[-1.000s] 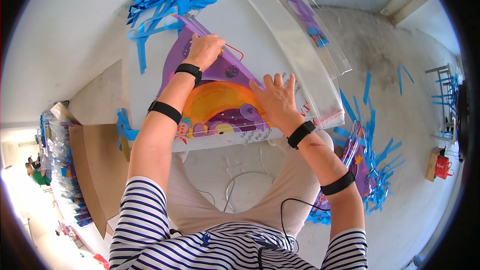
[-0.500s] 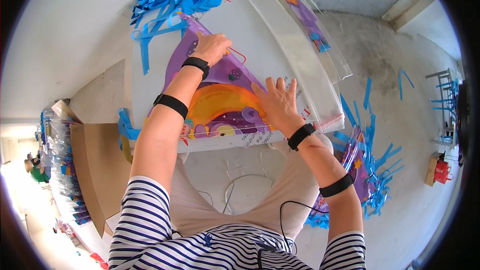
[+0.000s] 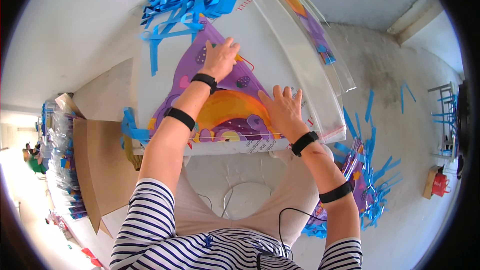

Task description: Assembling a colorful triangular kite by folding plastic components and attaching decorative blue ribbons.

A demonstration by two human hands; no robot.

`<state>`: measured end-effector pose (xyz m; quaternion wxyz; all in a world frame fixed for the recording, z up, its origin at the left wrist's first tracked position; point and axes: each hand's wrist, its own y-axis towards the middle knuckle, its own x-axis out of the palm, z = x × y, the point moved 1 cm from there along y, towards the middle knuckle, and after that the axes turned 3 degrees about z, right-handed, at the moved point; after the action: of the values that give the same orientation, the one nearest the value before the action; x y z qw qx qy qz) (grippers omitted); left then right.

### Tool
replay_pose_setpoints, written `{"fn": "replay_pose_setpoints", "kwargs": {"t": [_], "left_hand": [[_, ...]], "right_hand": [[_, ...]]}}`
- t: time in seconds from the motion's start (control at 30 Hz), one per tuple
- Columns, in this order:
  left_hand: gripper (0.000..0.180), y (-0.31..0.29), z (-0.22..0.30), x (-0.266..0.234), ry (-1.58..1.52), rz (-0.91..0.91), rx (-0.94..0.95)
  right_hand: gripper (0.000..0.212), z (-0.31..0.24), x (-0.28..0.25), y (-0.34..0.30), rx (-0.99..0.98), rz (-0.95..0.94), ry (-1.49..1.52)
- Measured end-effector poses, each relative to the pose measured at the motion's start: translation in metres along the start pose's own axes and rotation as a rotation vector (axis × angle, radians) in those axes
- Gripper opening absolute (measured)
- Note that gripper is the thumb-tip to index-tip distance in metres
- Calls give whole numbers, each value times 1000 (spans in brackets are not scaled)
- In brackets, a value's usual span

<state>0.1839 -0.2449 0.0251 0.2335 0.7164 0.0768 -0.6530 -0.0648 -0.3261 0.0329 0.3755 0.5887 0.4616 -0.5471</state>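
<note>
A purple triangular kite (image 3: 225,77) printed with an orange arch, dark berries and a pink heart lies flat on the white printed board (image 3: 260,30) before me. Near its upper right edge my left hand (image 3: 221,61) rests on the purple film, fingers apart. Lower down that slanted edge, my right hand (image 3: 286,112) spreads over the kite's border and the board, with its thumb on the print. Beside my left fingers a red loop (image 3: 248,64) sticks out from the edge. Neither hand grips anything.
Blue ribbons (image 3: 192,0) are heaped at the board's far left. Clear plastic sleeves (image 3: 287,35) lie along its right side, one holding a printed piece. An open cardboard box (image 3: 107,165) stands at left. More ribbons and a packed purple piece (image 3: 357,177) lie right of my knee.
My left hand has loosened from the kite's edge, and its fingers are now apart. The purple film there looks flatter. My right hand stays spread on the border. The whole view has shifted slightly.
</note>
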Motion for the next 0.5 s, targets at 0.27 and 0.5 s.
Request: {"fn": "replay_pose_setpoints", "kwargs": {"t": [0.27,0.5], "left_hand": [[81,-33,18,10,6,-99,-180],[93,-48,9,17,1,-157,-324]], "right_hand": [[80,4,-2,-3,-3,-64,8],[82,3,-4,0,-9,-70,16]]}}
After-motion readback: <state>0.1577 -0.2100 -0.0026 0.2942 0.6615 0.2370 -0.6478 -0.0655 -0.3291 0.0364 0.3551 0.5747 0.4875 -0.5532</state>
